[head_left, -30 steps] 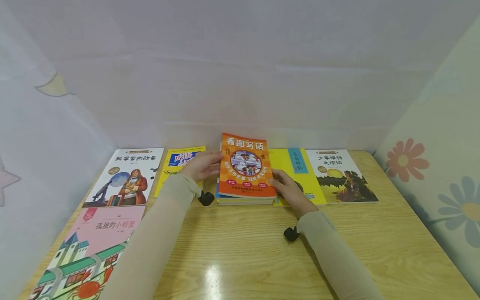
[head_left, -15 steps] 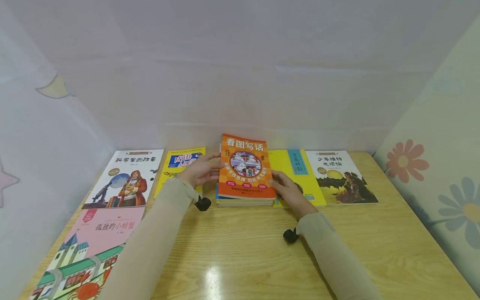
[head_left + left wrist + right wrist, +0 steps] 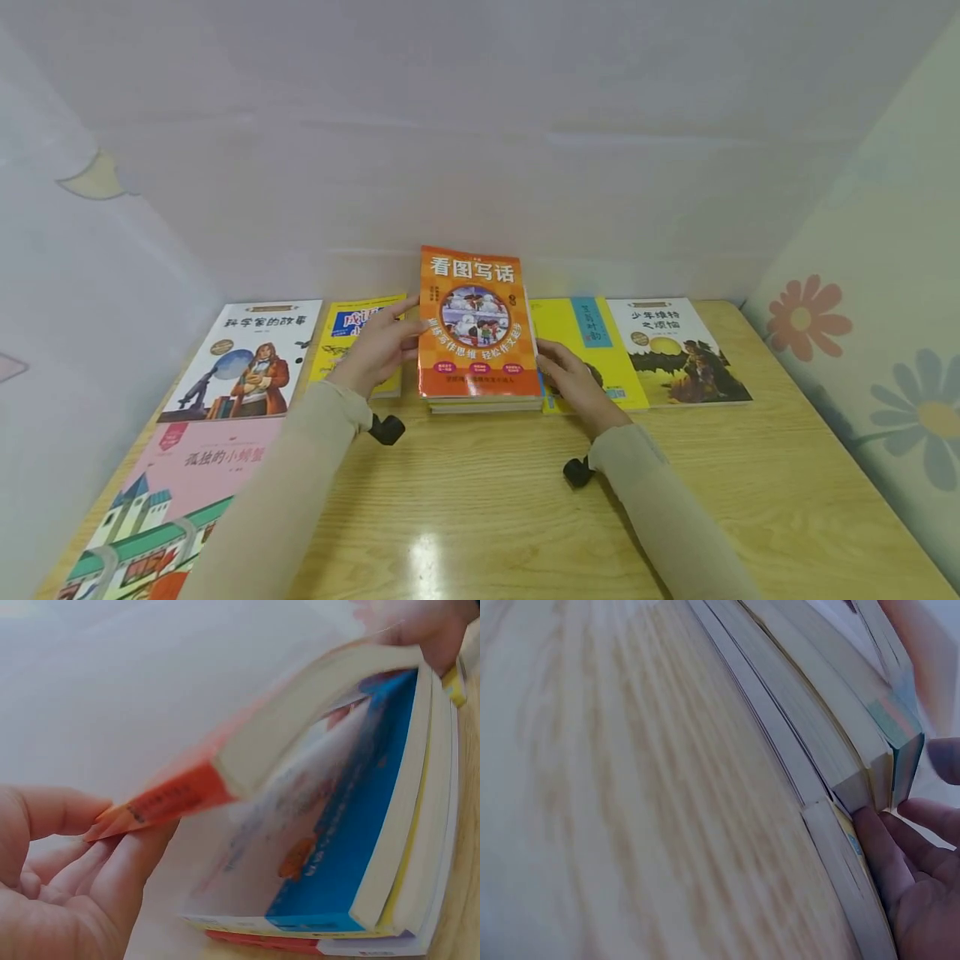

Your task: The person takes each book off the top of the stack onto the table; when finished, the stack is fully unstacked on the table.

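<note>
In the head view, my left hand (image 3: 378,350) holds an orange book (image 3: 480,325) by its left edge, at the middle of the table's back. The left wrist view shows thumb and fingers pinching its spine, which is raised and tilted off a stack. On top of that stack lies a blue-and-white book (image 3: 337,817), with several others under it. My right hand (image 3: 573,379) is at the stack's right side. Its fingers (image 3: 885,851) touch the ends of the stacked books in the right wrist view, while the thumb stands apart from them.
Left of the stack lie a yellow book (image 3: 325,354), a white scientist-cover book (image 3: 247,333) and a pink crab book (image 3: 202,475). To the right are another yellow book (image 3: 626,367) and a campfire-cover book (image 3: 675,333). Pale cloth walls (image 3: 480,150) border the wooden table (image 3: 480,500).
The orange book's left side has risen off the stack and the book has shifted left and up with my left hand. The right hand has stayed almost in place.
</note>
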A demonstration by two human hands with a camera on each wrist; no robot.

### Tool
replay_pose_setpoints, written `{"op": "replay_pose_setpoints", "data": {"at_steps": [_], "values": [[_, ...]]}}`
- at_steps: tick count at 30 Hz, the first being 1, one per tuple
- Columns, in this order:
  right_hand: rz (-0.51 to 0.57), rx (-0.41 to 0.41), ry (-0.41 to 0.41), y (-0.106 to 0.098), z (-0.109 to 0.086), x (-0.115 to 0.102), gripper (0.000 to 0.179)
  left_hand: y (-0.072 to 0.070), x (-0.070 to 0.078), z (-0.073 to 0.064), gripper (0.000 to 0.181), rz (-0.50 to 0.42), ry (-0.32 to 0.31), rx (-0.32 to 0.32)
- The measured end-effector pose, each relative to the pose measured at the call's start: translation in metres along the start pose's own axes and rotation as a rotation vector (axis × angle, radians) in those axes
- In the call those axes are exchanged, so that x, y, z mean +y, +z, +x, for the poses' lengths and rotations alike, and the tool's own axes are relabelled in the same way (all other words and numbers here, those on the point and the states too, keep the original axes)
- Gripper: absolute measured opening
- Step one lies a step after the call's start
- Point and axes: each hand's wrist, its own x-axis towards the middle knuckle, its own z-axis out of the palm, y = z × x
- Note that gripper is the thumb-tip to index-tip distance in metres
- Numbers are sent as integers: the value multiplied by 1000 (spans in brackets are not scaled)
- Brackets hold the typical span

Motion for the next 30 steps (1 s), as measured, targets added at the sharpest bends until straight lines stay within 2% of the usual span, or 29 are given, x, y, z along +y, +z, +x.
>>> {"op": "replay_pose_setpoints", "data": {"at_steps": [7, 12, 18, 24, 30], "values": [[-15, 16, -2, 2, 0, 0, 55, -12, 12, -45, 68, -61, 88, -8], [-15, 46, 37, 4, -1, -1, 51, -29, 17, -79, 73, -134, 81, -36], [-26, 57, 43, 7, -3, -3, 49, -55, 8, -118, 76, -114, -8, -52], [-26, 48, 18, 4, -1, -2, 50, -77, -18, -152, 76, -76, -99, -55], [-31, 42, 17, 3, -2, -1, 49, -97, -37, -185, 77, -67, -198, -14]]}}
